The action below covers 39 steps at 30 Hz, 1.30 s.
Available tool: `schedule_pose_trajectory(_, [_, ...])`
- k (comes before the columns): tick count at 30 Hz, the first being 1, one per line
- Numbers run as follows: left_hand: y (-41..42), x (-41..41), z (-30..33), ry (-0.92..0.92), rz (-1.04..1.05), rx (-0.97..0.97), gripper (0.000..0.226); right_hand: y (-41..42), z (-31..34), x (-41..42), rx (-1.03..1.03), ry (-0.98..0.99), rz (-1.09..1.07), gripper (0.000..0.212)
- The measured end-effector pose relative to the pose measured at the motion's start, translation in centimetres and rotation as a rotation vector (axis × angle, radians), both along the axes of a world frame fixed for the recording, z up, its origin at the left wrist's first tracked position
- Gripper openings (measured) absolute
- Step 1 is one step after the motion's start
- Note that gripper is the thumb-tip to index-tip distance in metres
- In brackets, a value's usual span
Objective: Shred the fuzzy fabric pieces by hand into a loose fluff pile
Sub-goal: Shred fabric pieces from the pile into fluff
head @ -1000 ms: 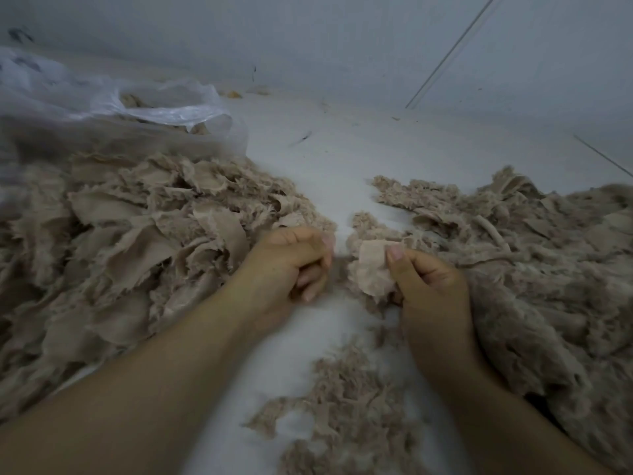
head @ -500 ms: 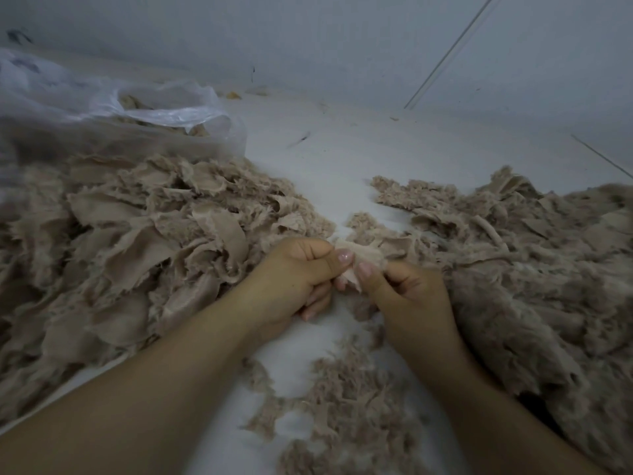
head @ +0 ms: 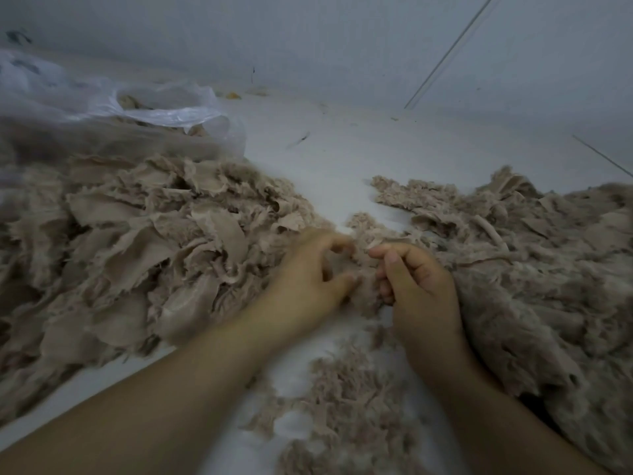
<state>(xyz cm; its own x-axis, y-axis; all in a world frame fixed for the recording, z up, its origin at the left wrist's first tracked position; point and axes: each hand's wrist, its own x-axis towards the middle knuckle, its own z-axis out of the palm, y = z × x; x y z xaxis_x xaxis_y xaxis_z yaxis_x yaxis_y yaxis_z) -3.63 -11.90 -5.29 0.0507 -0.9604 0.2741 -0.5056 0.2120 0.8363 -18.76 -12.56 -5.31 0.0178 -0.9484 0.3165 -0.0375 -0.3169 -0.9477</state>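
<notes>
Head cam: the pale scrap the right hand (head: pixel 419 289) held out a second ago is now bunched between both hands, left hand (head: pixel 308 279) pinching it too, mid-tear probably. Two big heaps flank the white floor (head: pixel 329 159): tan fuzzy fabric pieces (head: pixel 137 255) left, loose beige fluff pile (head: pixel 531 269) right.

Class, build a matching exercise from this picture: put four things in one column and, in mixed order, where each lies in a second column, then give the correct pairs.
Things
1. clear plastic bag
2. heap of flat fabric pieces
3. fuzzy heap
4. small fluff pile

Places
A. nearest the camera, between the forearms
B. far left, behind the flat pieces
C. right of the right hand
D. left of the left hand

Pairs: 1-B, 2-D, 3-C, 4-A
</notes>
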Motion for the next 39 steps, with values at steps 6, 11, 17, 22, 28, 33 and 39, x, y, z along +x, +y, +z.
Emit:
schedule_pose_trajectory(6, [0.5,-0.6,0.1,-0.363,-0.114,-0.092,0.004,-0.1,-0.2,0.2,0.036,0.076,0.022,0.028])
schedule_pose_trajectory(11, [0.3,-0.2,0.5,0.263,0.036,-0.009,0.023,0.2,-0.6,0.3,-0.008,0.322,0.056,0.010])
schedule_pose_trajectory(17, [0.5,-0.4,0.6,0.263,0.082,-0.080,0.029,0.1,-0.1,0.0,0.013,0.115,-0.007,0.023])
schedule_pose_trajectory(22, [0.4,-0.2,0.8,0.273,0.126,-0.082,0.027,0.2,0.2,0.1,0.054,-0.012,-0.005,0.018])
schedule_pose_trajectory(28, [0.7,-0.2,0.9,0.098,0.062,-0.192,0.021,0.5,0.6,0.0,0.065,-0.032,0.060,0.016])
schedule_pose_trajectory(33, [1.2,-0.4,0.9,-0.131,-0.091,-0.369,0.018,0.7,0.7,0.3,0.082,0.020,0.198,0.021])
schedule_pose_trajectory(39, [1.2,-0.4,0.8,-0.145,-0.189,-0.423,0.015,0.2,0.7,0.1,0.191,-0.085,0.156,0.020])
